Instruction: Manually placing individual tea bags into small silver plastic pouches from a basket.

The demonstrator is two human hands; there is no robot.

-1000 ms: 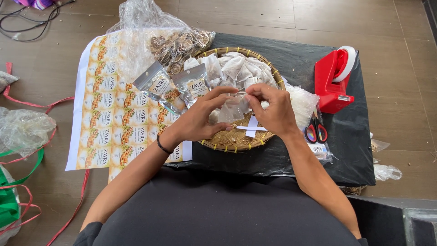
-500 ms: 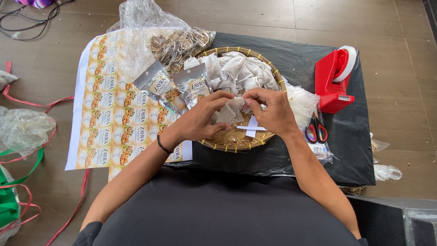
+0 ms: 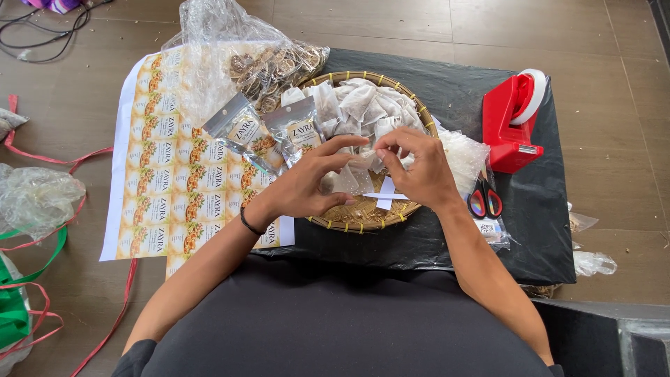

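Over a round woven basket (image 3: 416, 112), my left hand (image 3: 307, 183) and my right hand (image 3: 416, 167) together pinch a small white filter pouch (image 3: 352, 176). The fingertips of both hands meet at the pouch's top edge. Several more white pouches (image 3: 363, 105) are piled in the basket behind. A narrow white paper strip (image 3: 386, 196) lies on the basket rim just below my right hand. Two small labelled clear packets (image 3: 241, 129) lean against the basket's left side.
A sheet of printed labels (image 3: 167, 188) lies on the left. A clear plastic bag of dried pieces (image 3: 262, 63) sits behind it. A red tape dispenser (image 3: 513, 122) and red-handled scissors (image 3: 483, 201) rest on the black cloth (image 3: 488, 237) at right. Crumpled plastic (image 3: 35, 199) and ribbons lie on the floor.
Both hands have shifted slightly lower over the basket while working the pouch's top edge. Nothing else has moved.
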